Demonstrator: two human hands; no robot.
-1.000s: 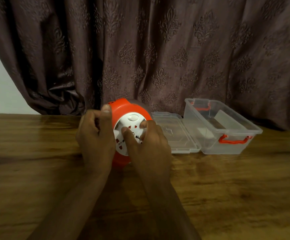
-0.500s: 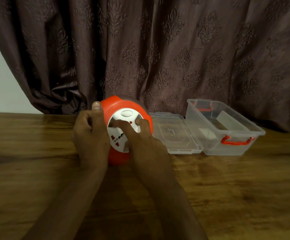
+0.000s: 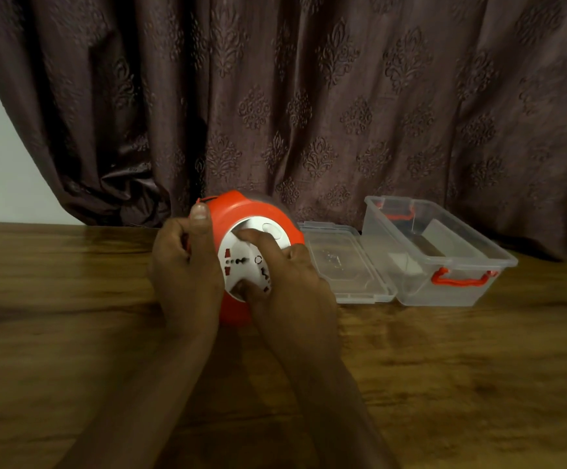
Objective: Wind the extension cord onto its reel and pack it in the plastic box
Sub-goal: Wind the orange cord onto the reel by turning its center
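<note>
Standing on its edge on the wooden counter (image 3: 72, 333), before a patterned curtain (image 3: 309, 96), the orange extension cord reel (image 3: 241, 211) is shown gripped between two hands. To its right, well apart from both hands, the clear plastic box (image 3: 444, 265) is seen open, its hinged lid (image 3: 343, 265) laid flat between box and reel. The reel's left rim is clasped by the left hand (image 3: 184, 275), thumb over the top edge. The white socket face (image 3: 241, 262) is pressed by the right hand (image 3: 292, 292), whose curled fingers (image 3: 258, 242) are set on the face. No loose cord can be made out. The reel is judged rigid, smooth and moderately heavy; it is best held by the rim, the face being turned.
</note>
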